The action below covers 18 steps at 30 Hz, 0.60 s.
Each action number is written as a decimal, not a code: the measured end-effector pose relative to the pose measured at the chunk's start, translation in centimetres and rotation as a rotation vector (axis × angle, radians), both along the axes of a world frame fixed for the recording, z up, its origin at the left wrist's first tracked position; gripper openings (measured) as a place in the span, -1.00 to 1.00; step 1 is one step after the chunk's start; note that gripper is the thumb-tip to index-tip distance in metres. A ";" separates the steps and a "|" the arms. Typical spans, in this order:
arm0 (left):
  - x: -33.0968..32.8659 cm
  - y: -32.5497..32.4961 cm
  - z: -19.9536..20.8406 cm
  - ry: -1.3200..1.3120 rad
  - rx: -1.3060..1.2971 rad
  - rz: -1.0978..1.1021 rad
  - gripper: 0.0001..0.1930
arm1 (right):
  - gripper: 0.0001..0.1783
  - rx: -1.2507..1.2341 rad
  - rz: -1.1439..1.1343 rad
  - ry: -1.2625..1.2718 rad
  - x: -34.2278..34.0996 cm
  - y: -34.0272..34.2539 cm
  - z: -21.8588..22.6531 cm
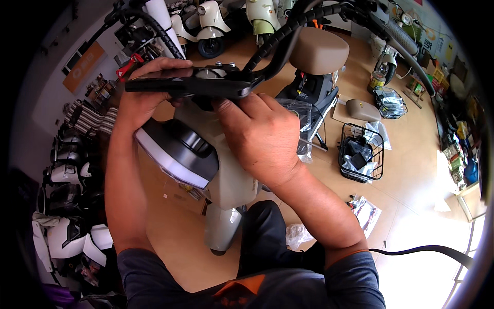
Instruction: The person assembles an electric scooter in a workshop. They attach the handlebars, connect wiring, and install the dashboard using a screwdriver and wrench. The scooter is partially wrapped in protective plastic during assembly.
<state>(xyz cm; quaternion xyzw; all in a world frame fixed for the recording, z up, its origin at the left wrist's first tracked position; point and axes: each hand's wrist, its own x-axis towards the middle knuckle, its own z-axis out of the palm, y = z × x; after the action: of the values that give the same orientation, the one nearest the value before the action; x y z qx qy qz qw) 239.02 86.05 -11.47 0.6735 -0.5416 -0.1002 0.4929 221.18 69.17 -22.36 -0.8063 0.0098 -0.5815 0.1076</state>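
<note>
In front of me stands a beige electric scooter (231,177) with a black-and-white headlight (177,152) and a brown seat (319,50). A flat, glossy black display panel (190,85) sits between its handlebars. My left hand (146,95) grips the panel's left end, fingers over the top and underneath. Under the panel's right end is my right hand (265,136), its fingers curled in with the thumb near the underside. Whatever the right fingertips pinch is hidden by the hand and panel. Black spiral-wrapped cables (290,31) rise from behind the panel toward the right handlebar grip (401,37).
A black wire basket (381,149) with bagged parts stands on the floor at right, a second basket (390,103) behind it. Between them and the scooter lies a brown pad (363,109). White body panels (67,237) are piled at left; more scooters (212,26) stand at the back.
</note>
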 end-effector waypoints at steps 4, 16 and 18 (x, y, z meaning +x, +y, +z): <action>-0.5 -0.3 0.1 -0.031 0.009 0.021 -0.57 | -0.69 -0.068 -0.016 0.006 0.1 -0.2 -0.3; 0.1 -0.3 -0.3 -0.011 0.001 -0.031 -0.54 | -0.61 -0.310 0.341 -0.018 -5.6 3.8 1.4; -0.1 -0.4 -0.1 0.001 0.014 -0.056 -0.60 | -0.72 -0.333 0.455 -0.121 -6.7 5.5 2.2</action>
<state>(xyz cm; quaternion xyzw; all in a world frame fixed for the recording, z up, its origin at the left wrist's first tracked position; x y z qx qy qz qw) 238.92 85.61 -11.57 0.6615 -0.5593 -0.1183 0.4854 214.48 74.70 -20.11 -0.7583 -0.2733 -0.5830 0.1017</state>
